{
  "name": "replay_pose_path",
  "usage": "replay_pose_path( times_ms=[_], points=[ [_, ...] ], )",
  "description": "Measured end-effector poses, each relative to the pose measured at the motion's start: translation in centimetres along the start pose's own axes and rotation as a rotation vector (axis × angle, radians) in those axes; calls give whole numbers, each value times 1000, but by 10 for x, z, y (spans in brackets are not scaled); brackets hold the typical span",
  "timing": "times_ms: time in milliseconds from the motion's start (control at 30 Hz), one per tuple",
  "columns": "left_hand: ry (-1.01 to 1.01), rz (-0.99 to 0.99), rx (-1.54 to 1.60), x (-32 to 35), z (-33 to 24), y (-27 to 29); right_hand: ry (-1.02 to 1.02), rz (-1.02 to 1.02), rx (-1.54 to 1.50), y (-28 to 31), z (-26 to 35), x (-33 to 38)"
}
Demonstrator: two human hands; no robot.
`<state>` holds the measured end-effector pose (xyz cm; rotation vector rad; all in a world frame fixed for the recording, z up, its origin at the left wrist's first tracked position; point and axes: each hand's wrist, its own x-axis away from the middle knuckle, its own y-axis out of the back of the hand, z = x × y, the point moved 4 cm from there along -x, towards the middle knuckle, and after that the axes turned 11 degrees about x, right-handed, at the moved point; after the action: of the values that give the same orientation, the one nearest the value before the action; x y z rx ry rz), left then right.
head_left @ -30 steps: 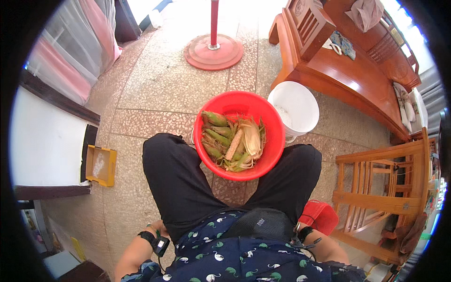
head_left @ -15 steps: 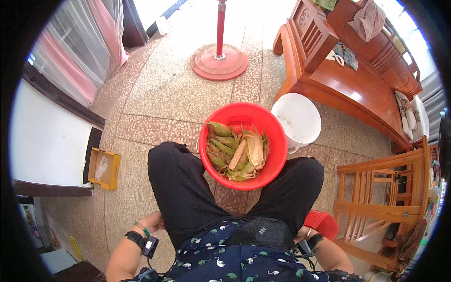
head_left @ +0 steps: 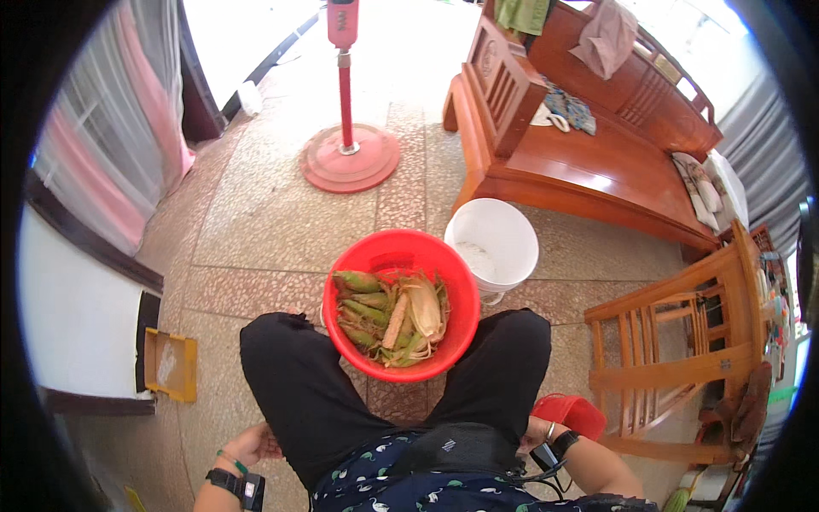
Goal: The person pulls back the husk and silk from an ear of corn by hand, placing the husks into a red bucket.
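Note:
A red plastic tub (head_left: 467, 294) stands between my knees. In it lie several green-husked corn ears (head_left: 365, 300), a bare corncob (head_left: 395, 321) and pale peeled husks (head_left: 426, 309). My left hand (head_left: 252, 445) hangs beside my left thigh, fingers loosely bent and apart, with nothing seen in them. My right hand (head_left: 535, 433) is down by my right thigh, next to a red container (head_left: 576, 416); its fingers are mostly hidden by the thigh. Both hands are well away from the tub.
A white bucket (head_left: 508, 243) with some pale bits inside stands just right of the tub. Ahead is a red-based stand (head_left: 351, 162). A wooden bench (head_left: 589, 175) and a wooden chair (head_left: 674, 375) are on the right, a yellow box (head_left: 183, 369) on the left.
The view has shifted, so the tub, bucket and furniture sit lower and further left in the picture. More of the left hand's fingers shows now. The tub's contents look the same.

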<state>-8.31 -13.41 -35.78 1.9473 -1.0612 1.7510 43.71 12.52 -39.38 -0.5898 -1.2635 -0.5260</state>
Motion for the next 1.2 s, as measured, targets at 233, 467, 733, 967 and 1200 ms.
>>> replay_pose_path(
  times_ms=[233, 467, 733, 967, 1200],
  points=[
    [28, -51, -71, -2, 1, -19, 10, -26, -51, -3, -26, 5],
    [-45, 0, -30, 16, -22, -14, 24, -8, -31, -5, -21, 5],
    [-561, 102, -138, 108, -115, -74, 15, 24, 10, -8, -5, -3],
    [-835, 366, -305, 153, -187, -175, -17, -1, 27, -8, -5, 0],
    [-883, 565, -253, 125, -249, -264, -38, -50, 15, -6, -10, 0]
  ],
)
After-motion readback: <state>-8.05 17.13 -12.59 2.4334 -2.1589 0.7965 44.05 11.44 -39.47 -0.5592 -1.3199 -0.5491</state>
